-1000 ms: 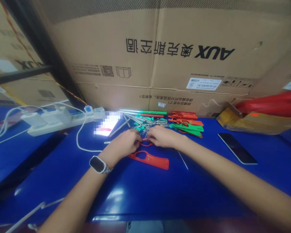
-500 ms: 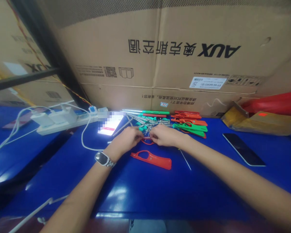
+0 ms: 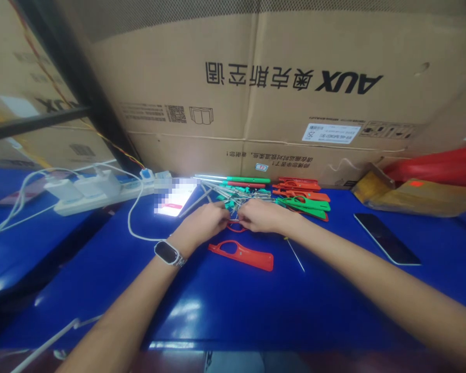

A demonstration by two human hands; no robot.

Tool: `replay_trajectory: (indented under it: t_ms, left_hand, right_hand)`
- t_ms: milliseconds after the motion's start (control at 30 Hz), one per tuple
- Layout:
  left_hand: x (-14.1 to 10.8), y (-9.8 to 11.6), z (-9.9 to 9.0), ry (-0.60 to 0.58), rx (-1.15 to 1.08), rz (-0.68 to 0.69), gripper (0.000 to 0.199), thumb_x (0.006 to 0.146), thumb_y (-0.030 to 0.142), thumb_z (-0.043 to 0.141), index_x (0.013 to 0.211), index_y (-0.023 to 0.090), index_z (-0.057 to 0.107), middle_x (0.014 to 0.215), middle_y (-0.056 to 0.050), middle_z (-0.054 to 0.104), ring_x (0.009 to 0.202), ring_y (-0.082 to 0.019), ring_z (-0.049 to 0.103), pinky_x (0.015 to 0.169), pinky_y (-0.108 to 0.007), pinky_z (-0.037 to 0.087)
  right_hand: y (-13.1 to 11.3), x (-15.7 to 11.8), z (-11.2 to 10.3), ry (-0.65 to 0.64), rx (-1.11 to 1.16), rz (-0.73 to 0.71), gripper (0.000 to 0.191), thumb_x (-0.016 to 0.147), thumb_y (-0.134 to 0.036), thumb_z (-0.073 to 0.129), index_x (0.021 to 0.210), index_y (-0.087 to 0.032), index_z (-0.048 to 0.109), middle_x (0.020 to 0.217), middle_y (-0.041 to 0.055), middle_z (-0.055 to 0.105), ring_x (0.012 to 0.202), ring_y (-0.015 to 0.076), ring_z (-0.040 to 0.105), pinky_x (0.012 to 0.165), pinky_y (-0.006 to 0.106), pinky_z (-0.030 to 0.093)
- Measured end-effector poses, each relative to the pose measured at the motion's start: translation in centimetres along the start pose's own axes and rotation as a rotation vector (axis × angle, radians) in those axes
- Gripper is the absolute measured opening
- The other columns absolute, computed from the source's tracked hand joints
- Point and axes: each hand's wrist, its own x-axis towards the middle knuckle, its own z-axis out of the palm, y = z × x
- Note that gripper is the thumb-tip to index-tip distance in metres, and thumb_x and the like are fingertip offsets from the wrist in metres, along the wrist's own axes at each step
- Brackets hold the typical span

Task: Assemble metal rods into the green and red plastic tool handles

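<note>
My left hand [image 3: 212,220], with a watch [image 3: 166,253] on its wrist, is closed, fingertips pinched near the edge of a red plastic shell piece [image 3: 236,227]. Close beside it my right hand [image 3: 262,215] is closed too, its fingertips bent down over the same shell, hiding part of it. What either hand pinches is too small and covered to make out. Just behind the fingers lies a heap of thin metal rods and small green parts [image 3: 233,192]. Nearer to me a red lighter-shaped shell half [image 3: 243,255], with an oval hole, lies flat on the blue table [image 3: 217,305].
Red shells [image 3: 301,184] and green shells [image 3: 308,206] lie right of the heap. A thin screwdriver-like rod [image 3: 295,255] and a dark phone [image 3: 386,238] lie right. A lit phone [image 3: 178,197] and a power strip [image 3: 112,194] with cables stand left. Cardboard [image 3: 233,103] walls the back.
Both hands stay at the red shell, with only slight finger movement. The whole view has shifted a little; the other parts lie as before.
</note>
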Motion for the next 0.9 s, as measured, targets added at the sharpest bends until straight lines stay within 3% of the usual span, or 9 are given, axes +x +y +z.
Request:
replay_trajectory:
  t_ms: [367,667,900]
  left_hand:
    - [-0.3,0.7,-0.4,-0.008,0.054,-0.034,0.022,0.085,0.01,0.054,0.085,0.019,0.075,0.094,-0.007,0.066,0.081,-0.018,0.065,0.075,-0.028,0.05]
    - [-0.9,1.5,-1.2,-0.07,0.138,-0.097,0.026,0.081,0.014,0.056,0.093,0.022,0.078,0.103,-0.009,0.068,0.09,-0.026,0.066,0.077,-0.037,0.05]
    - [-0.7,0.3,-0.5,-0.049,-0.005,-0.047,0.023,0.086,0.014,0.055,0.092,0.021,0.076,0.097,-0.008,0.067,0.088,-0.021,0.065,0.079,-0.031,0.049]
  right_hand:
    - [-0.1,-0.1,0.4,0.038,0.033,-0.021,0.018,0.087,-0.013,0.052,0.083,-0.014,0.07,0.085,0.0106,0.072,0.072,0.0177,0.06,0.065,0.028,0.039]
    - [1.0,0.0,0.4,0.045,0.322,0.026,0.013,0.083,-0.007,0.056,0.077,-0.015,0.065,0.07,0.0007,0.065,0.063,0.0113,0.052,0.06,0.023,0.034]
    - [0.6,-1.4,1.6,0.18,0.111,-0.11,0.018,0.095,-0.015,0.051,0.083,-0.015,0.065,0.087,0.0053,0.064,0.07,0.0141,0.054,0.064,0.027,0.036]
